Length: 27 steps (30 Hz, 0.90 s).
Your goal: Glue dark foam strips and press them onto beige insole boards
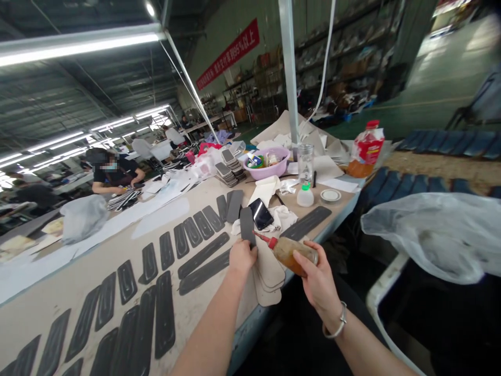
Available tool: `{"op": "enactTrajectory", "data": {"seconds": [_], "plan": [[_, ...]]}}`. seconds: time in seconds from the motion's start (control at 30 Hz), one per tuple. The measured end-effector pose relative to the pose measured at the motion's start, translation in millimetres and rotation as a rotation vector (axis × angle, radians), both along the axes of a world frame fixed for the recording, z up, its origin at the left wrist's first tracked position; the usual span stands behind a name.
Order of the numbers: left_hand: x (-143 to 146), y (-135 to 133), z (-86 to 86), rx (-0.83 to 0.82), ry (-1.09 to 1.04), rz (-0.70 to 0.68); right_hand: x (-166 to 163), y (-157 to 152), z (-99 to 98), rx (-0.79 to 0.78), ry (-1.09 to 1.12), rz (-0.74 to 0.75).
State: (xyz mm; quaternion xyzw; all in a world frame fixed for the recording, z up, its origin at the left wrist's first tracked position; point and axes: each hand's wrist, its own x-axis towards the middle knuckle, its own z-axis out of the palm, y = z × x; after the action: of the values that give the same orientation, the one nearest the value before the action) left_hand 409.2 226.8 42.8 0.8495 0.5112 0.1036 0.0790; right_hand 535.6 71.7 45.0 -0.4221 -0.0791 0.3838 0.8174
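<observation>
My right hand [317,271] grips a squeeze bottle [291,253] of amber liquid, tilted so its red nozzle points left at a dark grey strip [247,225]. That strip is held at its lower end by my left hand [241,257], fingers closed on it. The nozzle tip is at the strip's right edge; whether they touch I cannot tell. Under my left hand lie beige rounded pieces [270,271] in a small stack. Left of it, dark strips [166,313] with glossy streaks lie in rows across the table [203,334].
Beyond my hands are a black phone [261,214] on white cloth, a purple basin [270,168], a glass jar [306,163], a small green-capped bottle [305,195] and a red-labelled jug [366,150]. Clear plastic [434,235] hangs over a metal frame at right. Another person [117,175] works at far left.
</observation>
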Motion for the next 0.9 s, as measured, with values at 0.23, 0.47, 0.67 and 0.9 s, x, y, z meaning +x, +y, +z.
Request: {"op": "enactTrajectory", "data": {"seconds": [0.23,0.47,0.67,0.9], "plan": [[-4,20,-15.1,-0.084,-0.014,0.028,2,1,0.6,0.012,0.026,0.021],[-25,15,1.2,-0.008,-0.2,0.004,3,3,2.4,0.042,0.047,-0.009],[-126,-51,22.5,0.204,-0.237,-0.108,0,-1,1.9,0.051,0.015,0.065],[-235,-139,-8.5,0.015,0.075,-0.082,-34,-8,-5.6,-0.013,-0.188,0.285]]}}
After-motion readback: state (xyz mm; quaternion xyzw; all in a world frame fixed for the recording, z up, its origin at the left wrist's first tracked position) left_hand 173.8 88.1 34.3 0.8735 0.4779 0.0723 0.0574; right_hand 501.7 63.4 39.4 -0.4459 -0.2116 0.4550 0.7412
